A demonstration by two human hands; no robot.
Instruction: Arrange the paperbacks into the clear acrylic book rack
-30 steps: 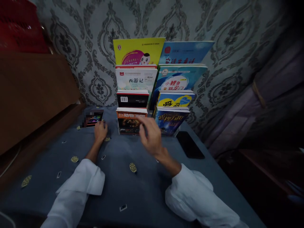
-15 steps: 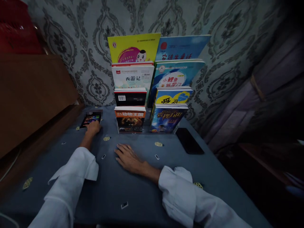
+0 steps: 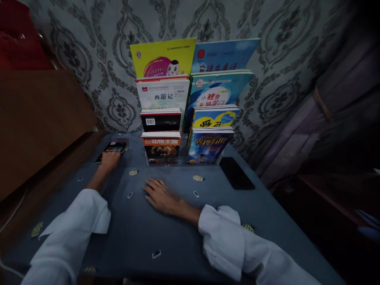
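At the far left of the table, my left hand [image 3: 111, 159] reaches over the near edge of a thin dark book [image 3: 119, 145] with a colourful picture and a small white patch. Its fingers are bent down onto this book, and their tips are hidden. My right hand [image 3: 160, 196] lies palm down on the blue-grey tablecloth [image 3: 172, 241], fingers stretched out, holding nothing. Beyond it stands a clear rack [image 3: 183, 162] of books in two columns. An orange-topped lion book [image 3: 162, 150] is front left, and a blue book [image 3: 209, 146] is front right.
A black phone [image 3: 236, 173] lies right of the rack. A brown wooden panel [image 3: 38, 118] borders the table's left side, with a red bag-like thing [image 3: 20, 39] above it. Patterned wallpaper [image 3: 118, 95] is behind, and a tied curtain [image 3: 311, 107] hangs at right.
My left hand has moved slightly left and nearer me, and the dark book has shifted left with it. A white patch now shows on the book. My right hand stays in place.
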